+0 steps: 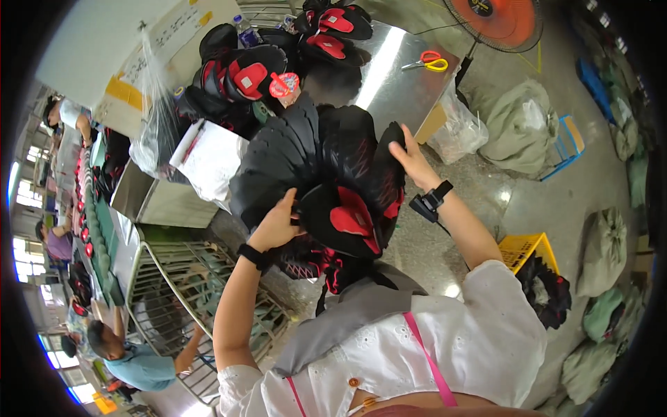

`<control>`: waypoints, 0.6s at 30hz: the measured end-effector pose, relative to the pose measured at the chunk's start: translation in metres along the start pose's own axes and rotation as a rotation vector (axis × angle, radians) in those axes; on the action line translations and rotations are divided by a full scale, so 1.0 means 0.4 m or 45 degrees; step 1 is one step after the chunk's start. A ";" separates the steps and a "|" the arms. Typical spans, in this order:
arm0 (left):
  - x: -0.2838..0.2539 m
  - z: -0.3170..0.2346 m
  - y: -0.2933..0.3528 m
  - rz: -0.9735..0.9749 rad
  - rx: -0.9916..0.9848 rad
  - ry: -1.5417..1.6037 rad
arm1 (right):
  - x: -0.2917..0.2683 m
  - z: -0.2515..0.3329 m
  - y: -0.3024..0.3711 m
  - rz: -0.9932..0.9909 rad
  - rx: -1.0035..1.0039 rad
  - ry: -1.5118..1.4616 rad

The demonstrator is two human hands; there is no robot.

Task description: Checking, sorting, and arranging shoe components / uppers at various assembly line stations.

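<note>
A thick fanned stack of black shoe uppers [278,160] with red patterned parts is in front of me at the table's near edge. My left hand [276,226] is closed on the edge of a shoe upper with a red lining [351,215], its heel end facing me. On the stack's other side, my right hand [417,163] pinches the rim of another black shoe upper [390,156], thumb toward me and fingers behind it. More uppers [313,260] hang below the near one, partly hidden.
A metal tabletop [389,76] bears scissors [427,61], more uppers [250,73], a cup [283,85] and a bottle [244,31]. A fan [497,21] stands behind. On the left is a wire cart [174,285] beside a person in blue [142,361]; on the right, a yellow crate [531,250] and sacks [517,128].
</note>
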State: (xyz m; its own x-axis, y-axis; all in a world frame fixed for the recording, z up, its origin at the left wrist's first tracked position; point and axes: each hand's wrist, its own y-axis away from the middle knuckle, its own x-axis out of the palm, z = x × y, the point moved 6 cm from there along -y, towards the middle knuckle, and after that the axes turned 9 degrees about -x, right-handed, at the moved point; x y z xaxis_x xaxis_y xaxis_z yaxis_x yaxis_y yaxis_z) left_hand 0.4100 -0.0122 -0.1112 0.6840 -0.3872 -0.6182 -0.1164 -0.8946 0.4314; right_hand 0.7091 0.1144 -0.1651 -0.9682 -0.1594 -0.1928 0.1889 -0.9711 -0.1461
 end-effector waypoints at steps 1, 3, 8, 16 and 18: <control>0.014 -0.038 -0.039 0.189 0.023 0.244 | 0.010 0.047 -0.030 -0.001 -0.313 0.436; 0.027 -0.177 -0.063 0.366 0.513 0.219 | 0.059 0.125 -0.053 0.163 -0.469 0.607; -0.062 -0.262 -0.262 -0.174 0.652 -0.366 | 0.132 0.084 -0.123 0.556 -0.201 0.906; -0.113 -0.188 -0.286 -0.652 0.538 -1.589 | 0.244 0.235 -0.123 0.797 -0.856 0.979; -0.149 -0.159 -0.260 -0.618 0.430 -1.500 | 0.281 0.196 -0.159 1.031 -0.703 1.035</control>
State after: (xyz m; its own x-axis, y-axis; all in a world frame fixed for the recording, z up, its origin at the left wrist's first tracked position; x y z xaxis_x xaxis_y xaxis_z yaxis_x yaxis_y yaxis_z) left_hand 0.4271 0.1180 -0.0773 -0.3064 0.1792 -0.9349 -0.3287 -0.9416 -0.0727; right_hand 0.5754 0.1443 -0.1014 -0.2022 -0.3251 -0.9238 0.9090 -0.4134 -0.0535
